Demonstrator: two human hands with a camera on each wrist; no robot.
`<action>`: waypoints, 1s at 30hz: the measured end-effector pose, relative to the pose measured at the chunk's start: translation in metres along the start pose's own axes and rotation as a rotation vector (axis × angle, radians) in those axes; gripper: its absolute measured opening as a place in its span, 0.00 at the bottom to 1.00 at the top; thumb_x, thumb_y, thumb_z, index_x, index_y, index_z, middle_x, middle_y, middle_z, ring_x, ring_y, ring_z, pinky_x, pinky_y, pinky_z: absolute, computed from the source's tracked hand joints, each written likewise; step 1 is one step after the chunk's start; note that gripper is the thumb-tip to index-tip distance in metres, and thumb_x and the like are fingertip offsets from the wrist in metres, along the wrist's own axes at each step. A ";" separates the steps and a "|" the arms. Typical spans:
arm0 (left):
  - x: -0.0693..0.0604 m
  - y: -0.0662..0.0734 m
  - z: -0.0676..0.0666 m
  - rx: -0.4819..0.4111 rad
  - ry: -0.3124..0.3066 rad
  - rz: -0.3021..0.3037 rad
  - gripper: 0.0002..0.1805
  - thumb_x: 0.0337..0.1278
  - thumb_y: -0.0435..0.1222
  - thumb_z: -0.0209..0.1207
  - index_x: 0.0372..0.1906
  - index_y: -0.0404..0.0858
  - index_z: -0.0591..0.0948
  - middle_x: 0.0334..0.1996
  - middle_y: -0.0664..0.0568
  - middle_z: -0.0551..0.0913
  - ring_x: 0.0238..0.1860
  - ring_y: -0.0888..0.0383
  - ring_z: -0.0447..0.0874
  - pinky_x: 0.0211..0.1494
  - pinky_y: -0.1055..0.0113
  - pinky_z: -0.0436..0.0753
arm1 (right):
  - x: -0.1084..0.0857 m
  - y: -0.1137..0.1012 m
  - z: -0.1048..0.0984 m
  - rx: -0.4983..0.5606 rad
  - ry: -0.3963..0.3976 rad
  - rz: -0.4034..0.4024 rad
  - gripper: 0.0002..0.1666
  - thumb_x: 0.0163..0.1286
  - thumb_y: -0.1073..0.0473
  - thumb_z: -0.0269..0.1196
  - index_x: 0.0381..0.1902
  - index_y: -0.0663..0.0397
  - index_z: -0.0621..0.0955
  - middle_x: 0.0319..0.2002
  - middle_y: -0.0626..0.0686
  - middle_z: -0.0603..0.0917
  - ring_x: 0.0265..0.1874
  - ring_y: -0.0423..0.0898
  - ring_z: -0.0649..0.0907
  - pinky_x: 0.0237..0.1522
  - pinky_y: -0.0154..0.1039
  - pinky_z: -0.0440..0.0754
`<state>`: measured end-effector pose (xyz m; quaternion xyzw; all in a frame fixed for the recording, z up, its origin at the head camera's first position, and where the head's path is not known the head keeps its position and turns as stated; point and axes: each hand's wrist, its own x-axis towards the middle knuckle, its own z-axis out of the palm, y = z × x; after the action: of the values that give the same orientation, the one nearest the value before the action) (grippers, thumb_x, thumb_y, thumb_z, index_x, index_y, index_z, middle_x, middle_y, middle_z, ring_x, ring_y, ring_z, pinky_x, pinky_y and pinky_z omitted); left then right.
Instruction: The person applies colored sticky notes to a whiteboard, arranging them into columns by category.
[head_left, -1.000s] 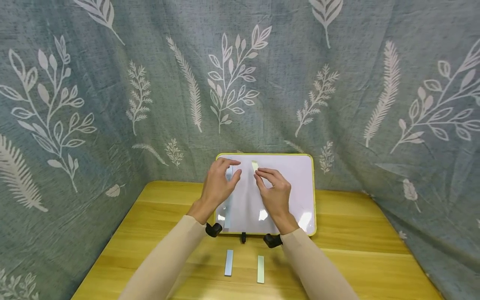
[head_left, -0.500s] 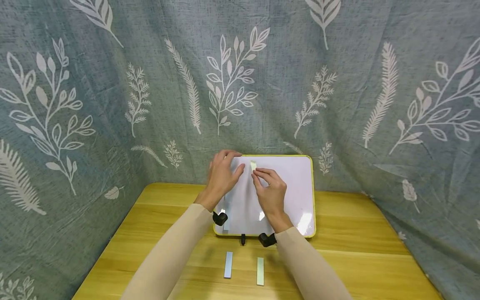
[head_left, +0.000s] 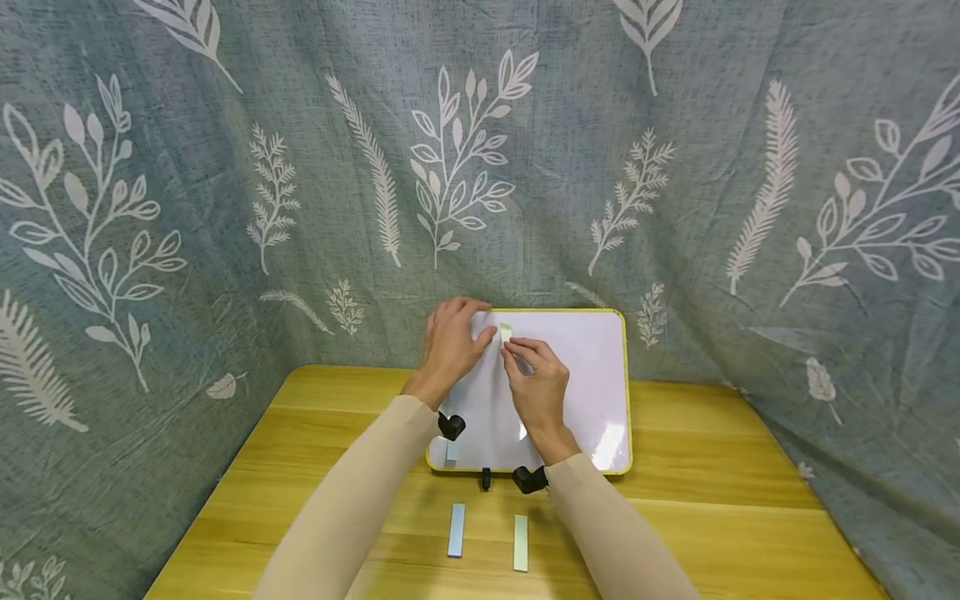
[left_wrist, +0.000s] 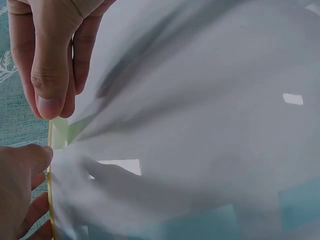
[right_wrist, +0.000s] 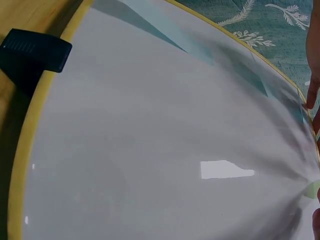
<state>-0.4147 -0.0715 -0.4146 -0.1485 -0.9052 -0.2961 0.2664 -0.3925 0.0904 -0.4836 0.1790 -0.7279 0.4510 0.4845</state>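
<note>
My right hand [head_left: 542, 387] pinches a pale green paper strip [head_left: 506, 332] between thumb and fingers. The strip lies against the upper part of a white board [head_left: 585, 375] with a yellow rim. In the left wrist view, the strip [left_wrist: 61, 131] lies by the board's rim, just below the right fingertips. My left hand [head_left: 453, 342] is at the board's top edge, left of the strip, its fingers touching the rim and its thumb apart from them. Pale blue strips [left_wrist: 200, 225] are stuck along the board's left side, partly hidden by the left hand and forearm in the head view.
On the wooden table [head_left: 697, 533] before the board lie a blue stick [head_left: 456, 530] and a pale green stick [head_left: 521, 542]. A black clip [head_left: 486, 478] is at the board's lower edge. Behind hangs a grey-green leaf-patterned curtain [head_left: 555, 167].
My left hand has moved up and right to the board's top edge, closer to the green strip. My right hand has shifted slightly left and still pinches the strip.
</note>
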 end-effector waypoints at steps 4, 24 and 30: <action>0.002 0.003 0.002 0.009 -0.015 -0.011 0.21 0.82 0.45 0.74 0.72 0.47 0.90 0.72 0.45 0.89 0.76 0.39 0.81 0.87 0.36 0.72 | -0.001 0.000 0.000 0.000 -0.002 0.001 0.07 0.70 0.70 0.83 0.45 0.65 0.98 0.48 0.60 0.98 0.50 0.60 0.98 0.58 0.55 0.95; 0.007 0.006 0.020 0.042 0.039 -0.040 0.25 0.73 0.50 0.80 0.70 0.51 0.91 0.68 0.45 0.89 0.73 0.39 0.83 0.86 0.37 0.71 | -0.006 0.000 -0.001 -0.028 -0.033 -0.004 0.06 0.70 0.71 0.83 0.44 0.67 0.97 0.48 0.60 0.98 0.49 0.59 0.98 0.57 0.55 0.95; 0.008 0.006 0.025 0.063 0.087 -0.039 0.27 0.67 0.51 0.83 0.67 0.51 0.92 0.63 0.45 0.90 0.70 0.39 0.84 0.86 0.37 0.72 | -0.009 0.000 -0.002 -0.013 -0.051 -0.002 0.07 0.69 0.73 0.82 0.44 0.66 0.97 0.48 0.59 0.98 0.50 0.58 0.98 0.57 0.55 0.95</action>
<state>-0.4282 -0.0503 -0.4248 -0.1092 -0.9044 -0.2789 0.3041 -0.3876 0.0903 -0.4912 0.1880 -0.7426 0.4412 0.4675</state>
